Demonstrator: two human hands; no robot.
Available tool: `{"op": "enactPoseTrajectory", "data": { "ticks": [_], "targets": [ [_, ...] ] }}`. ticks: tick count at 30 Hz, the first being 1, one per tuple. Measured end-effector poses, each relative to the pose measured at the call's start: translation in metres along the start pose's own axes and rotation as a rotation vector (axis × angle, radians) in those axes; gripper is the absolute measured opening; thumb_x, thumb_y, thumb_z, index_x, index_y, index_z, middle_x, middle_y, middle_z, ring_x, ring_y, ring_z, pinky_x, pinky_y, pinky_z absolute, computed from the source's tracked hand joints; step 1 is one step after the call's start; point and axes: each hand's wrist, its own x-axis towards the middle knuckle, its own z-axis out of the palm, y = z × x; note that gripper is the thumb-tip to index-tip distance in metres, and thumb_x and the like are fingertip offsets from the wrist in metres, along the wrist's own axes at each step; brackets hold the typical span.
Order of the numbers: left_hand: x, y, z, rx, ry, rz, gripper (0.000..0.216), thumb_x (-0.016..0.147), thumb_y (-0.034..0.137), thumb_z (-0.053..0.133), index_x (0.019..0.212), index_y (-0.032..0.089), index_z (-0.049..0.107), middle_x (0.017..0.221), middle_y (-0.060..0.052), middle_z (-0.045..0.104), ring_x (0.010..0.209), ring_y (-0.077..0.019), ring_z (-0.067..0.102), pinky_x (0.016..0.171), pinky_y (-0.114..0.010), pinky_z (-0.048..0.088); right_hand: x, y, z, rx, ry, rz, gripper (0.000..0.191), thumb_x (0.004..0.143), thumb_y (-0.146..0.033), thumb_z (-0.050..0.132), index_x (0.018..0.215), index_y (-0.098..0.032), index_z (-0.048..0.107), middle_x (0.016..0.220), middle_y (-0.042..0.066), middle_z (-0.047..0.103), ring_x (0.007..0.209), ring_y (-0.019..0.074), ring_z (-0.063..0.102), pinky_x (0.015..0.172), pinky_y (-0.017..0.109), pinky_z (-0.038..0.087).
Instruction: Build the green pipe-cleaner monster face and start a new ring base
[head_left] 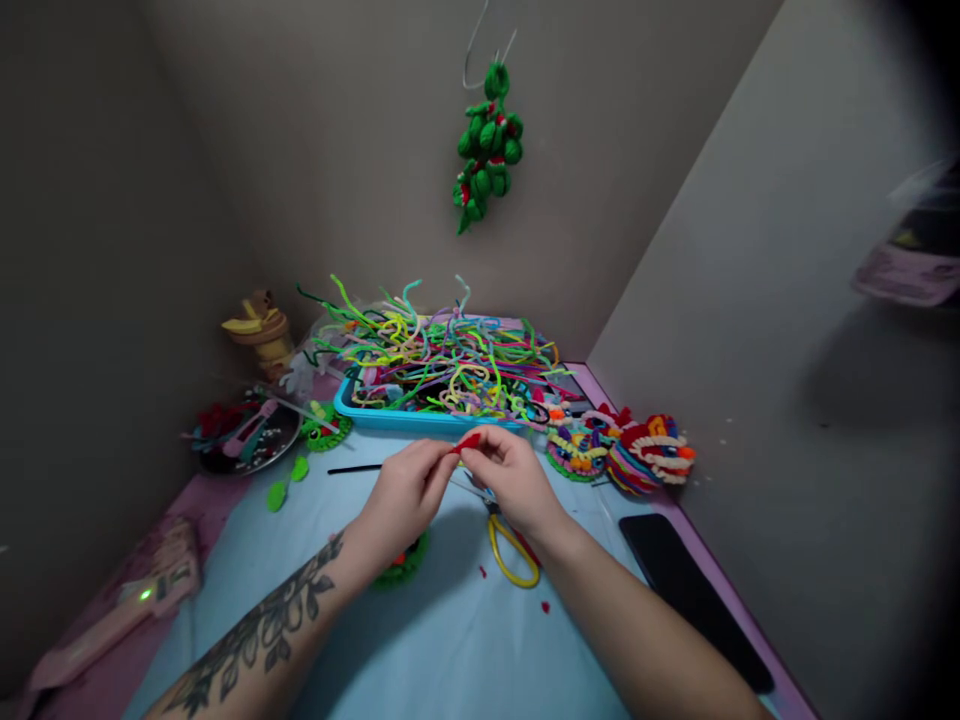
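Note:
Both hands meet over the light blue table cover [450, 640]. My left hand [405, 497] and my right hand [510, 478] each pinch a short red pipe cleaner piece [466, 441] between their fingertips. Yellow-handled scissors [510, 545] lie on the cover just under my right hand. A round green and red pipe cleaner piece [405, 565] lies under my left wrist, partly hidden. A thin black stick [354, 469] lies left of my left hand.
A blue tray [390, 418] heaped with coloured pipe cleaners stands behind the hands. Finished colourful coils [622, 450] sit at right, a black phone [690, 590] near the right edge. A dark dish [240, 440] and green bits lie left. A green ornament [487, 150] hangs on the wall.

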Motion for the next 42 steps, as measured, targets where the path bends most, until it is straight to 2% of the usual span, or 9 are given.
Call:
{"op": "enactPoseTrajectory", "data": {
  "ticks": [4,7,13,20,25,28,31,38,42],
  "targets": [
    [0.003,0.003,0.001,-0.336,-0.033,-0.27,0.029,0.087,0.034,0.048,0.067,0.016,0.057,0.058,0.002,0.052,0.054,-0.0097,0.045,0.051,-0.021,0.035,0.0,-0.003,0.0,-0.032,-0.004,-0.029,0.014,0.072,-0.029,0.066,0.074,-0.017,0.06,0.064,-0.003,0.053,0.056,0.009,0.044,0.05,0.021,0.034],
    [0.004,0.002,0.003,-0.623,-0.019,-0.447,0.029,0.083,0.041,0.053,0.067,0.016,0.053,0.051,0.006,0.042,0.045,-0.0064,0.033,0.042,-0.019,0.024,-0.001,-0.004,0.0,0.025,-0.019,-0.018,0.016,0.072,-0.03,0.068,0.075,-0.017,0.059,0.063,-0.004,0.053,0.055,0.0087,0.045,0.05,0.02,0.035],
    [0.007,0.007,0.001,-1.012,-0.051,-0.641,0.029,0.074,0.038,0.063,0.063,0.016,0.048,0.047,0.008,0.038,0.039,-0.0029,0.024,0.037,-0.017,0.014,-0.001,-0.004,0.001,0.086,-0.057,0.01,0.016,0.066,-0.028,0.074,0.07,-0.018,0.062,0.063,-0.003,0.06,0.055,0.0095,0.05,0.053,0.023,0.039],
    [0.006,0.012,-0.006,-1.233,-0.292,-0.738,0.028,0.071,0.032,0.064,0.058,0.014,0.048,0.046,0.007,0.039,0.035,0.0002,0.019,0.035,-0.015,0.011,0.005,0.005,-0.005,0.256,-0.129,0.137,0.028,0.051,-0.021,0.082,0.066,-0.018,0.059,0.057,-0.005,0.059,0.049,0.0075,0.05,0.049,0.02,0.038],
    [0.006,0.005,-0.009,-1.431,-0.47,-0.9,0.02,0.071,0.025,0.062,0.063,0.014,0.048,0.047,0.009,0.036,0.035,0.0007,0.016,0.034,-0.013,0.009,0.004,0.004,-0.006,0.241,-0.228,0.019,0.022,0.058,-0.02,0.08,0.077,-0.02,0.068,0.071,-0.002,0.064,0.065,0.0117,0.061,0.062,0.024,0.047],
    [0.008,0.002,-0.011,-1.494,-0.53,-0.997,0.018,0.072,0.023,0.059,0.064,0.013,0.047,0.048,0.009,0.032,0.035,0.0005,0.014,0.033,-0.011,0.008,0.003,0.003,-0.006,0.184,-0.208,-0.074,0.013,0.064,-0.021,0.077,0.076,-0.021,0.072,0.072,-0.001,0.062,0.065,0.0124,0.062,0.063,0.026,0.048],
    [0.008,0.004,-0.012,-1.482,-0.492,-0.979,0.018,0.077,0.025,0.058,0.067,0.014,0.047,0.05,0.008,0.032,0.037,-0.0002,0.016,0.034,-0.011,0.007,0.003,0.005,-0.005,0.131,-0.125,-0.113,0.011,0.066,-0.025,0.076,0.075,-0.021,0.072,0.071,0.0,0.061,0.063,0.0127,0.059,0.061,0.026,0.048],
    [0.004,0.006,0.0,-1.114,-0.293,-0.665,0.032,0.084,0.044,0.052,0.07,0.016,0.046,0.054,0.006,0.04,0.039,-0.0025,0.024,0.038,-0.015,0.014,0.005,0.015,0.0,0.062,-0.018,-0.057,0.011,0.073,-0.029,0.068,0.072,-0.018,0.064,0.06,-0.003,0.056,0.053,0.0089,0.046,0.05,0.021,0.037],
    [0.004,0.007,0.005,-0.685,-0.017,-0.506,0.024,0.079,0.04,0.059,0.074,0.017,0.051,0.058,0.005,0.048,0.045,-0.0059,0.039,0.042,-0.017,0.029,0.005,0.019,0.003,0.135,0.012,0.001,0.018,0.072,-0.034,0.068,0.072,-0.017,0.06,0.059,-0.004,0.051,0.05,0.0078,0.042,0.047,0.02,0.034]
  ]
}}
